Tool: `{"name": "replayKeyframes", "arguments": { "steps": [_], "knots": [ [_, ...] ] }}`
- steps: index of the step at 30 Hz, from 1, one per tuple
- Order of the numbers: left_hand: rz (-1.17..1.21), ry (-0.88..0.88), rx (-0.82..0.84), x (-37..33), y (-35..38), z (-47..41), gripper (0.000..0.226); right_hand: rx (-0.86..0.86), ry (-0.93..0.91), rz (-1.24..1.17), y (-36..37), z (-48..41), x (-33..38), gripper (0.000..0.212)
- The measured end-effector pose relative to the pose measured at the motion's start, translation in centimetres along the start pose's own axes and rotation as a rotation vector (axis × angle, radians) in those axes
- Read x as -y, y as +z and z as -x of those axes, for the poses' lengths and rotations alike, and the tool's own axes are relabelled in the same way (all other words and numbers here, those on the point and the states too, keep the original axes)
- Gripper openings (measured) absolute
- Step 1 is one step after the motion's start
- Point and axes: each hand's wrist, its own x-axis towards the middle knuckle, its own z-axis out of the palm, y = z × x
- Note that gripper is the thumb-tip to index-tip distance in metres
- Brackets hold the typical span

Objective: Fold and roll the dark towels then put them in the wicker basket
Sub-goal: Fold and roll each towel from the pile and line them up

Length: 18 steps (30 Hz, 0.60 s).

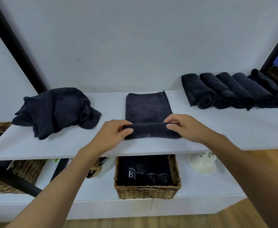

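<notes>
Curls left grip [113, 134] and right grip [186, 129] round the rolled end of a dark towel [147, 109]. On a shelf [217, 129] above a wicker basket [147, 191].

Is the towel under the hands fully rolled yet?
Partly rolled. The left hand and right hand grip the towel at its rolled near end; the rest lies flat.

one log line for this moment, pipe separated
step: rolling | left hand, right hand: grip rolled end of towel | rest of towel: flat on shelf | wicker basket: below, towels inside
</notes>
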Motion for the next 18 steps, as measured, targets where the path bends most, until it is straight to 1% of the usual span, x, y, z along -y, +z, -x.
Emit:
{"name": "replayKeyframes", "arguments": {
  "steps": [1,2,3,4,6,7,9,10,11,12,13,14,15,16,17,18],
  "knots": [
    [0.088,-0.067,0.023,0.1,-0.2,-0.7,0.012,-0.030,0.037,-0.048,0.0,-0.5,0.0,0.009],
    [0.151,-0.124,0.030,0.2,-0.2,-1.3,0.012,-0.065,0.052,-0.034,0.0,-0.9,0.0,0.012],
    [0.191,-0.168,0.032,0.3,-0.2,-1.8,0.009,-0.112,0.035,0.042,0.2,-1.1,-0.1,0.015],
    [0.212,-0.203,0.032,0.3,-0.1,-2.3,0.005,-0.178,-0.029,0.200,0.4,-1.3,-0.4,0.016],
    [0.193,-0.255,0.028,0.3,0.1,-3.0,0.010,-0.279,-0.255,0.612,1.0,-1.2,-0.9,0.024],
    [0.166,-0.271,0.025,0.3,0.2,-3.3,0.013,-0.291,-0.368,0.729,1.3,-1.1,-1.2,0.027],
    [0.098,-0.268,-0.023,0.5,0.3,-3.6,0.016,-0.280,-0.492,0.756,1.6,-0.4,-1.7,0.020],
    [0.042,-0.231,-0.074,0.6,0.4,-3.5,0.016,-0.267,-0.492,0.742,1.6,0.0,-1.9,0.025],
    [-0.036,-0.146,-0.141,0.7,0.7,-3.4,0.014,-0.225,-0.461,0.734,1.5,0.1,-2.0,0.035],
    [-0.141,-0.014,-0.206,0.8,1.1,-3.1,0.011,-0.181,-0.416,0.724,1.4,0.0,-2.1,0.039],
    [-0.245,0.137,-0.245,1.1,1.5,-2.9,0.006,-0.159,-0.384,0.693,1.2,-0.3,-2.3,0.039],
    [-0.338,0.252,-0.256,1.3,1.7,-2.6,0.012,-0.130,-0.340,0.630,0.9,-0.6,-2.1,0.037],
    [-0.408,0.318,-0.238,1.6,2.0,-2.4,0.027,-0.110,-0.309,0.553,0.6,-0.9,-1.8,0.033],
    [-0.461,0.355,-0.202,1.9,2.0,-2.2,0.039,-0.096,-0.289,0.484,0.5,-1.3,-1.5,0.029],
    [-0.509,0.379,-0.183,2.2,2.0,-2.2,0.045,-0.089,-0.275,0.430,0.2,-1.8,-1.2,0.025],
    [-0.537,0.383,-0.169,2.2,1.9,-2.2,0.044,-0.063,-0.241,0.371,-0.1,-2.2,-1.1,0.022]
  ]
}}
